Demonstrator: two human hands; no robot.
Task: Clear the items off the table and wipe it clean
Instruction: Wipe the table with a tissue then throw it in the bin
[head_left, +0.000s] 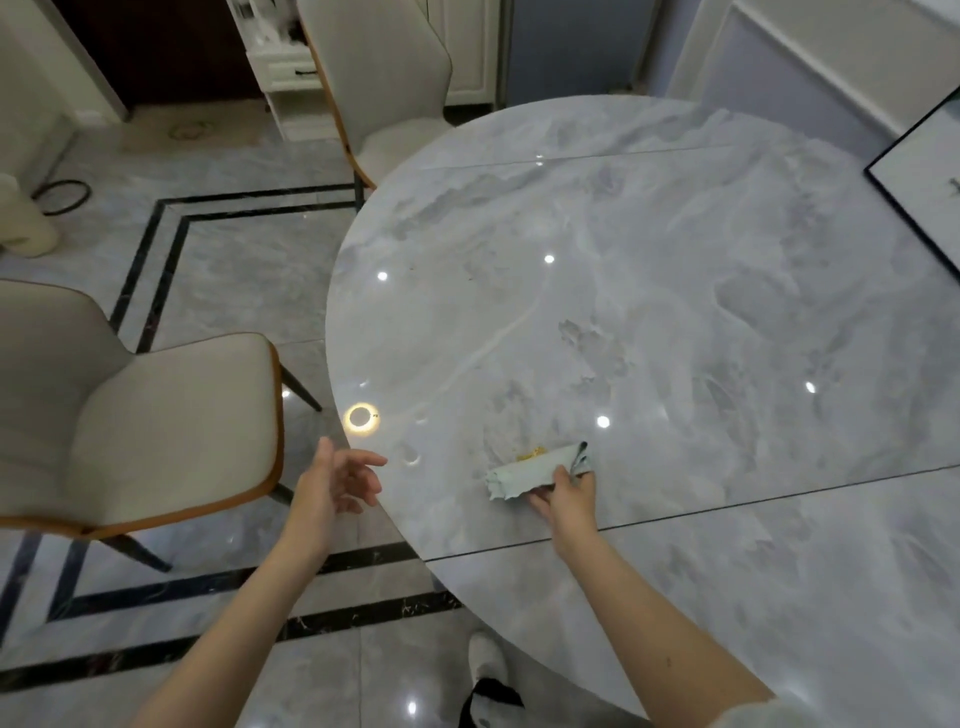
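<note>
on glossy round marble table (649, 291), right hand (569, 496) pinching crumpled pale cloth (535, 470); left hand (332, 483) slack, fingers relaxed

The table (649, 291) is pale grey-white marble with darker grey cloud-like veining and thin dark seam lines. On it, lower centre, lies a pale mint-green cloth (535, 470) with yellow crumbs (531, 453) at its upper edge. The floor (228, 270) is glossy grey marble tile with black border stripes. The chairs at left (156, 415) and upper centre (379, 78) are cream with orange-brown trim. A black-framed white panel (924, 171) sits at the right edge.
</note>
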